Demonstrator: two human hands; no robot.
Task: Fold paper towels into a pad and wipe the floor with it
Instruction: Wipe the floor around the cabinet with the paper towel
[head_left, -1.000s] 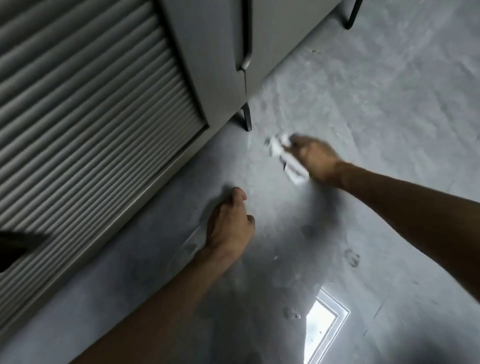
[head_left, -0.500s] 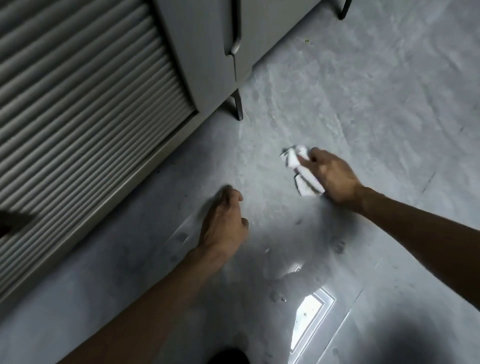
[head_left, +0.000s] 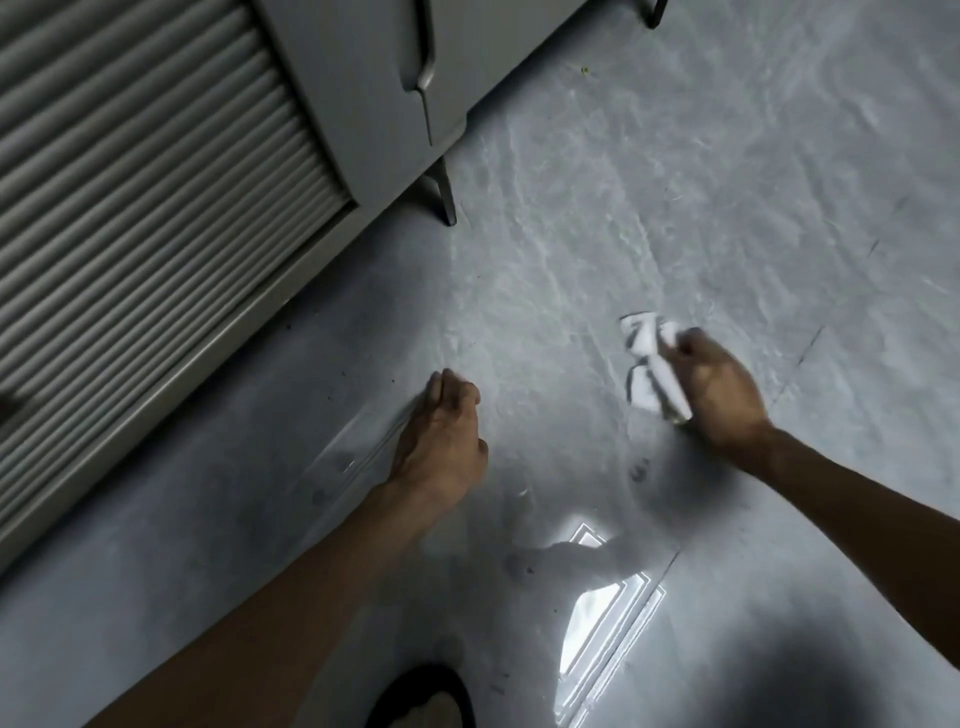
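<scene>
The white paper towel pad (head_left: 649, 358) is on the grey floor (head_left: 675, 182), gripped in the right hand (head_left: 722, 395), whose fingers are wrapped round its near end. The crumpled part sticks out past the fingers on the side towards the left hand (head_left: 441, 441). Its long axis runs away from the person, with the far end leaning a little left, towards the cabinet leg (head_left: 447, 200). So the pad sits to the right of the left hand and well apart from it, and only the right hand is on it. Any coming stroke looks to be the right arm's job, with bare floor open in front of the pad and to its left.

The left hand holds nothing. Its fingers are curled under and it rests on the floor near the base of the slatted shutter (head_left: 130, 182), seemingly as a prop for the body. A foot in a dark slipper (head_left: 421, 701) shows at the bottom edge.

A second ago the pad was close to the cabinet leg. Since then the right hand has dragged it back towards the person and off to the right, so the gap to the leg and to the left hand has grown. The left hand has kept its spot on the floor
</scene>
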